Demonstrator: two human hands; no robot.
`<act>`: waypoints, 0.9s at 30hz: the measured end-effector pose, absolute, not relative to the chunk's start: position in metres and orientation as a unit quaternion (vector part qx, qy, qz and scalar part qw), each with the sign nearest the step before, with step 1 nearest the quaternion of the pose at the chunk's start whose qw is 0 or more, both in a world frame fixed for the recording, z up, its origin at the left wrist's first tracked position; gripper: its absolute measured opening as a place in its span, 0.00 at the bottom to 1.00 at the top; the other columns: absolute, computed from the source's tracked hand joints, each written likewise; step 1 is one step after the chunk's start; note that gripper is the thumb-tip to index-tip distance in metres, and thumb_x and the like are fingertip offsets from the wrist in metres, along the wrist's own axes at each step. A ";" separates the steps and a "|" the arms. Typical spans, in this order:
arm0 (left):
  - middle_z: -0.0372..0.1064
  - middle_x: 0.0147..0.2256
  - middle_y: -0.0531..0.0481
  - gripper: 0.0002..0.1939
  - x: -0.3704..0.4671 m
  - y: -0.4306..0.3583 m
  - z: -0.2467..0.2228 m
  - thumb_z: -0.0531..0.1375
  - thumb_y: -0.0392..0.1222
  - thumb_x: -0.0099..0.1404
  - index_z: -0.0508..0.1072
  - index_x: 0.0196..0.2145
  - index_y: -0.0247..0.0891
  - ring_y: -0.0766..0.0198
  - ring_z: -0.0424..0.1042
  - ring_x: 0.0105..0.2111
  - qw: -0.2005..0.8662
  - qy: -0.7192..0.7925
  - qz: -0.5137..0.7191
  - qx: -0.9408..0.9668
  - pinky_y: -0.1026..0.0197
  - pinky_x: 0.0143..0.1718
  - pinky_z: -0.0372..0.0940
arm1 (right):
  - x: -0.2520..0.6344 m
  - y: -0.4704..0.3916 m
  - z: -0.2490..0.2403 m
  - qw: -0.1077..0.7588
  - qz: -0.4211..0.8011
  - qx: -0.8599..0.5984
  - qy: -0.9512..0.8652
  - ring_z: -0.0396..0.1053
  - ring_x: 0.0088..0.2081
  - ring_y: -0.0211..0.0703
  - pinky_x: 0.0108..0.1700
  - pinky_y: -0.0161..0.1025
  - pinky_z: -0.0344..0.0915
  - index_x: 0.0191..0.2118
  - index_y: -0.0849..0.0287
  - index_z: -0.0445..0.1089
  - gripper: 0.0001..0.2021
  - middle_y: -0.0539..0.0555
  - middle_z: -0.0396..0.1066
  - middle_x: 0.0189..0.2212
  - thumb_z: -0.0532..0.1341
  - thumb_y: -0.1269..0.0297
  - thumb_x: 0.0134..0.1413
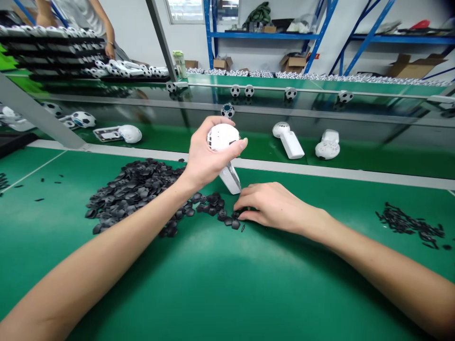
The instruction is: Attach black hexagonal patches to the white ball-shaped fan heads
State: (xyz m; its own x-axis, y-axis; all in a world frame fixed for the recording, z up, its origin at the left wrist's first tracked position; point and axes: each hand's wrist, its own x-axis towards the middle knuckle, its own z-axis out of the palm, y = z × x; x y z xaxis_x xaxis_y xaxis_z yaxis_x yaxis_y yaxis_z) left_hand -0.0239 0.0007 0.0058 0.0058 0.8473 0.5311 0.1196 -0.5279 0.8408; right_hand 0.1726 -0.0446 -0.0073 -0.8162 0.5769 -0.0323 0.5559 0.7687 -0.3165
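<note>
Clasping white device point(230, 179) in left hand point(205, 158) (by its round head point(223, 135)); touching black pieces point(235, 224) with right hand point(268, 203), impossible to tell whether pinching.

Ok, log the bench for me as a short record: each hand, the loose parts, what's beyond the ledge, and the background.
Left hand: gripping a white round-headed unit, handle slanting down
Right hand: at the right end of the black pentagonal pieces; whether it pinches one is unclear
Far right: small heap of thin black slivers on the green tabletop
Beyond the pale ledge: more white units and football-patterned units
Background: person by stacked trays, upper left; blue shelf rack
</note>
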 end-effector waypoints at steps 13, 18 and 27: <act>0.75 0.33 0.52 0.28 -0.026 0.002 0.005 0.80 0.56 0.53 0.74 0.42 0.41 0.65 0.76 0.26 0.340 0.373 0.621 0.599 0.63 0.28 0.74 | 0.167 -0.048 -0.008 0.013 0.142 -0.296 -0.945 0.79 0.45 0.49 0.35 0.41 0.57 0.47 0.57 0.82 0.07 0.56 0.82 0.46 0.64 0.67 0.74; 0.75 0.33 0.52 0.28 -0.026 -0.001 0.007 0.80 0.55 0.54 0.73 0.42 0.41 0.64 0.77 0.26 0.342 0.371 0.616 0.605 0.62 0.29 0.74 | 0.169 -0.048 -0.007 0.011 0.132 -0.293 -0.947 0.79 0.44 0.51 0.35 0.42 0.58 0.47 0.58 0.82 0.11 0.58 0.82 0.45 0.60 0.68 0.76; 0.75 0.32 0.53 0.28 -0.026 0.001 0.006 0.80 0.55 0.54 0.73 0.43 0.40 0.64 0.77 0.26 0.345 0.371 0.618 0.601 0.62 0.28 0.74 | 0.173 -0.043 -0.010 0.049 0.177 -0.298 -0.937 0.80 0.43 0.49 0.38 0.40 0.61 0.48 0.57 0.81 0.11 0.56 0.84 0.47 0.60 0.72 0.73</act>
State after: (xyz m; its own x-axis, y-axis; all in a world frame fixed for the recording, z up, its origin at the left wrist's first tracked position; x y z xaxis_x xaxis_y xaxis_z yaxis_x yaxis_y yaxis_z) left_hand -0.0262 0.0012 0.0057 -0.0406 0.8726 0.4868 0.0196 -0.4864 0.8735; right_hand 0.1725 -0.0434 -0.0099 -0.8181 0.5749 -0.0127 0.5401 0.7607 -0.3601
